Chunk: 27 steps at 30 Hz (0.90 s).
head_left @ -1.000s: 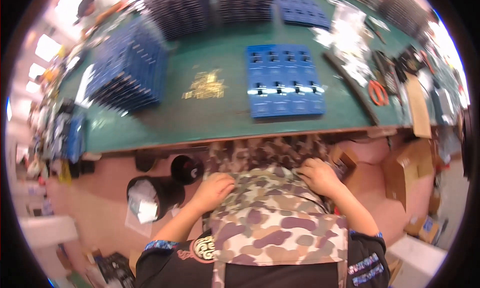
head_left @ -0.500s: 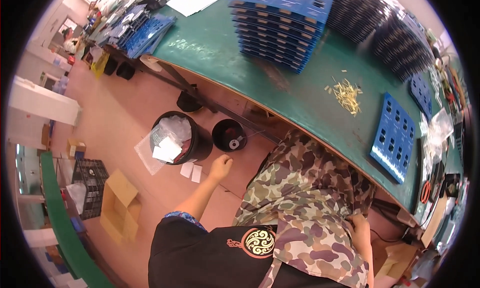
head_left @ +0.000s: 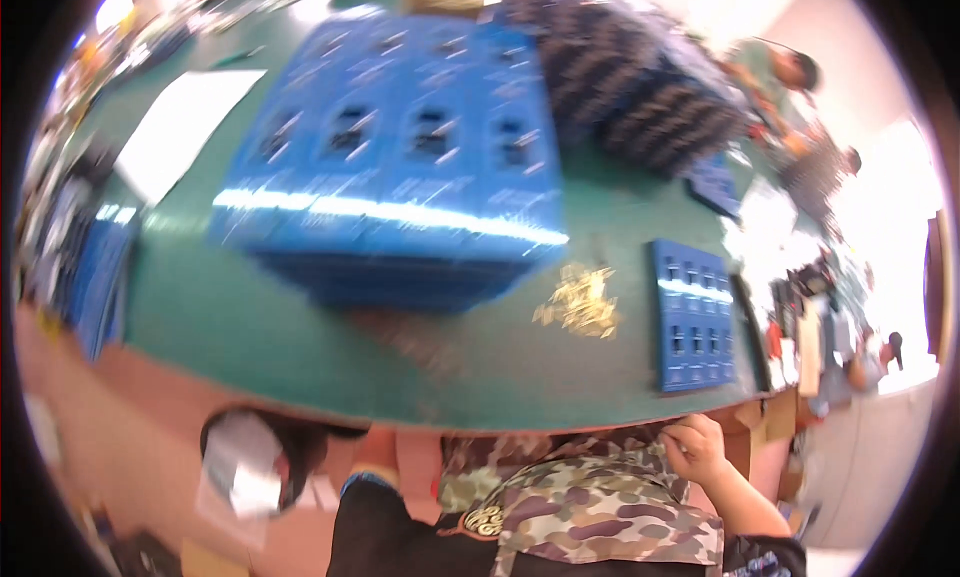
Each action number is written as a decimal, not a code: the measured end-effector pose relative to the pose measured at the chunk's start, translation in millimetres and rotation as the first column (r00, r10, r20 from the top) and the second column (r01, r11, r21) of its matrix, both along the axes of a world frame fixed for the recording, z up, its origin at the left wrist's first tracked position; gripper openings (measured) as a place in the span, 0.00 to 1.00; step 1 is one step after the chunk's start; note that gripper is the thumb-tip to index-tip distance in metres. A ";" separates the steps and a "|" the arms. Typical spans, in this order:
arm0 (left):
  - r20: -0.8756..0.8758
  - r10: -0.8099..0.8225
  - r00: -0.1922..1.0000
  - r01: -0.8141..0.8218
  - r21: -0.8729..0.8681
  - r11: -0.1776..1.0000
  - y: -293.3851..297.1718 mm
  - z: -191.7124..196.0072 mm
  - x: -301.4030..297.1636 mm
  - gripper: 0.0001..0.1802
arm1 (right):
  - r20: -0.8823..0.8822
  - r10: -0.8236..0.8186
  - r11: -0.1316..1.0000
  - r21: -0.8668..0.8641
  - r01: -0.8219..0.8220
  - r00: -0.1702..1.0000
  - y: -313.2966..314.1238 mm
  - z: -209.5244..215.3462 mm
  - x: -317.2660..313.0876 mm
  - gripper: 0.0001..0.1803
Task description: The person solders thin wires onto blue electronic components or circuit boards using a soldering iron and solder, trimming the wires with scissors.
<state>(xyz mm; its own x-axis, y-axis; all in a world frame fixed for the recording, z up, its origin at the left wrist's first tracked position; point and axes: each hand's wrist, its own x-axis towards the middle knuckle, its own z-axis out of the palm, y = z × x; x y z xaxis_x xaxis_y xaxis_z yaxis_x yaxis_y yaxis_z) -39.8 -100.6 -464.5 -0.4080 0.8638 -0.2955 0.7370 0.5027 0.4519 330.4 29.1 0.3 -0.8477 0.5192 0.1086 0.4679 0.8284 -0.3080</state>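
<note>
My right hand (head_left: 695,447) is at the table's front edge, close to the camouflage apron (head_left: 600,507) on my lap. Its fingers are curled in, and what they hold, if anything, is hidden. Of my left arm only the blue-cuffed sleeve (head_left: 368,477) shows clearly; the left hand is out of sight near the table edge. Nearest to my right hand on the tabletop lies a blue sheet (head_left: 690,322) with two rows of dark cut-outs. Left of it is a loose pile of small yellow strips (head_left: 582,303). A tall stack of similar blue sheets (head_left: 400,197) stands further left, blurred by motion.
More dark stacks (head_left: 650,87) stand at the back of the green table (head_left: 200,307). White paper (head_left: 190,127) lies at the back left. A black bin (head_left: 295,442) with plastic and paper stands on the floor. People (head_left: 790,87) are at the far right.
The view has swung up and right, from the floor to the tabletop. My left hand, closed beside the bins earlier, has gone out of sight. My right hand has come up to the table edge.
</note>
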 end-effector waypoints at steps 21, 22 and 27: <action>0.589 -0.103 0.802 0.021 0.145 0.989 25.3 31.7 14.4 0.17 | 0.262 0.177 0.957 -0.271 -0.104 0.949 13.8 -23.5 -20.0 0.20; 0.613 -0.103 0.783 0.019 0.142 0.990 22.9 38.5 15.6 0.17 | 0.261 0.174 0.959 -0.265 -0.103 0.949 14.5 -21.0 -21.4 0.20; 0.700 -0.062 0.711 0.009 0.078 0.997 -27.1 86.7 0.8 0.16 | 0.322 0.169 0.923 -0.383 -0.036 0.932 8.9 -14.8 -38.5 0.17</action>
<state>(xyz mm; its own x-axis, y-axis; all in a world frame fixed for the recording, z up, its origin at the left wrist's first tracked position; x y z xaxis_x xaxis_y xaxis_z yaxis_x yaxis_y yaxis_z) -39.0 -127.7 -377.7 -0.0744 0.9007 -0.4279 0.2112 0.4336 0.8760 292.0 38.0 -14.4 -0.8475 0.3734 -0.3773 0.5179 0.7377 -0.4332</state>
